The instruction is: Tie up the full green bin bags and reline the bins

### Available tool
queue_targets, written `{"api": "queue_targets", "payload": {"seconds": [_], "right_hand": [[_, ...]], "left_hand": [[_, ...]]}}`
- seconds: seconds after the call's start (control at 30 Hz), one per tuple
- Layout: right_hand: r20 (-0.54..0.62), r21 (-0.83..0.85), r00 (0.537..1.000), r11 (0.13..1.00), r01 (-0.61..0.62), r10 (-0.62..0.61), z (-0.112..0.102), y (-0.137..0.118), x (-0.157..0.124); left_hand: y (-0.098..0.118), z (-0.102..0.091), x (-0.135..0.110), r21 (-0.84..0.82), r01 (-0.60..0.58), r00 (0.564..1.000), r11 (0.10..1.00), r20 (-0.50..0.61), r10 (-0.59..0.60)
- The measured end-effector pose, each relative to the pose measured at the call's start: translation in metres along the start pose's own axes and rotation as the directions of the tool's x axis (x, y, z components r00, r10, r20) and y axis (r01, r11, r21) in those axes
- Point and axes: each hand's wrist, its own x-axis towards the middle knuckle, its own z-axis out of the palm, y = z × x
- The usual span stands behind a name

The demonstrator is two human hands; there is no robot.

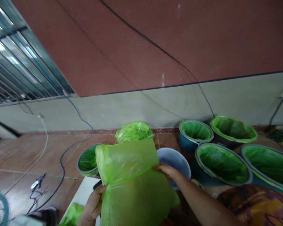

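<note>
I hold a flat green plastic bag [129, 179] up in front of me. My left hand [93, 204] grips its lower left edge with the fingers closed. My right hand [167, 170] pinches the bag's right edge at mid height. Behind the bag stands an unlined blue-grey bucket [176, 160], partly hidden by it. A bucket lined with a green bag [87, 161] sits just left of the held bag. A bunched pile of green bags [133, 131] lies on the floor behind.
Several blue buckets lined with green bags [223, 163] stand at the right along the wall [136, 110]. A blue cable [68, 147] and a white cable [43, 144] run across the tiled floor at left. A white board [81, 193] lies below my left hand.
</note>
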Motion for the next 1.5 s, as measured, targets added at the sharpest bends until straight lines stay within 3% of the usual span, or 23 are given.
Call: {"api": "queue_targets", "payload": {"seconds": [0.2, 0.27, 0.33, 0.47, 0.57, 0.67, 0.77, 0.83, 0.87, 0.93, 1.0, 1.07, 1.13, 1.2, 1.27, 1.37, 1.43, 1.5], "right_hand": [[-0.06, 0.021, 0.998, 0.999, 0.037, -0.036, -0.042, -0.038, -0.049], [-0.111, 0.006, 0.989, 0.995, 0.095, -0.094, -0.054, -0.056, -0.077], [-0.236, -0.03, 0.952, 0.981, 0.192, -0.194, -0.063, -0.073, -0.108], [-0.465, -0.125, 0.775, 0.899, 0.421, -0.427, -0.067, -0.096, -0.175], [-0.471, -0.228, 0.639, 0.783, 0.578, -0.608, -0.06, -0.108, -0.221], [-0.469, -0.347, 0.528, 0.698, 0.627, -0.708, -0.05, -0.12, -0.258], [-0.449, -0.461, 0.522, 0.688, 0.56, -0.725, -0.046, -0.13, -0.284], [-0.43, -0.533, 0.527, 0.677, 0.508, -0.733, -0.051, -0.135, -0.294], [-0.426, -0.578, 0.507, 0.657, 0.485, -0.749, -0.055, -0.136, -0.297], [-0.419, -0.719, 0.413, 0.574, 0.393, -0.809, -0.067, -0.137, -0.299], [-0.38, -0.874, 0.308, 0.448, 0.191, -0.872, -0.078, -0.136, -0.297], [-0.32, -0.947, 0.268, 0.317, -0.058, -0.908, -0.086, -0.132, -0.292], [-0.264, -0.954, 0.31, 0.199, -0.226, -0.913, -0.09, -0.127, -0.288], [-0.212, -0.958, 0.372, 0.117, -0.261, -0.904, -0.089, -0.121, -0.286], [-0.178, -0.979, 0.382, 0.125, -0.158, -0.907, -0.084, -0.116, -0.285], [-0.265, -0.935, 0.29, 0.318, 0.155, -0.92, -0.074, -0.111, -0.284], [-0.37, -0.821, 0.231, 0.433, 0.373, -0.9, -0.067, -0.11, -0.282], [-0.456, -0.676, 0.2, 0.484, 0.556, -0.867, -0.061, -0.111, -0.277]], "left_hand": [[0.015, 0.01, 0.025, 0.031, -0.022, 1.0, 0.999, -0.008, 0.022], [0.024, 0.024, 0.037, 0.084, -0.096, 0.995, 0.992, -0.024, 0.098], [0.033, 0.044, 0.046, 0.132, -0.22, 0.974, 0.967, -0.025, 0.225], [0.044, 0.097, 0.051, 0.14, -0.473, 0.88, 0.87, 0.132, 0.457], [0.047, 0.135, 0.048, 0.098, -0.593, 0.788, 0.799, 0.278, 0.55], [0.05, 0.16, 0.047, 0.102, -0.622, 0.752, 0.776, 0.355, 0.556], [0.056, 0.175, 0.043, 0.123, -0.624, 0.746, 0.772, 0.39, 0.54], [0.06, 0.181, 0.035, 0.169, -0.648, 0.719, 0.743, 0.457, 0.523], [0.062, 0.184, 0.031, 0.219, -0.667, 0.703, 0.712, 0.501, 0.504], [0.065, 0.191, 0.022, 0.341, -0.723, 0.666, 0.6, 0.576, 0.475], [0.064, 0.198, 0.018, 0.449, -0.789, 0.614, 0.42, 0.618, 0.491], [0.06, 0.205, 0.021, 0.521, -0.821, 0.555, 0.235, 0.631, 0.541], [0.055, 0.208, 0.031, 0.579, -0.808, 0.524, 0.107, 0.624, 0.58], [0.05, 0.207, 0.044, 0.629, -0.777, 0.513, 0.026, 0.608, 0.606], [0.049, 0.201, 0.055, 0.663, -0.745, 0.485, -0.07, 0.611, 0.626], [0.051, 0.191, 0.065, 0.65, -0.738, 0.41, -0.18, 0.644, 0.646], [0.052, 0.187, 0.065, 0.609, -0.774, 0.371, -0.173, 0.658, 0.655], [0.051, 0.186, 0.061, 0.553, -0.825, 0.367, -0.113, 0.677, 0.637]]}}
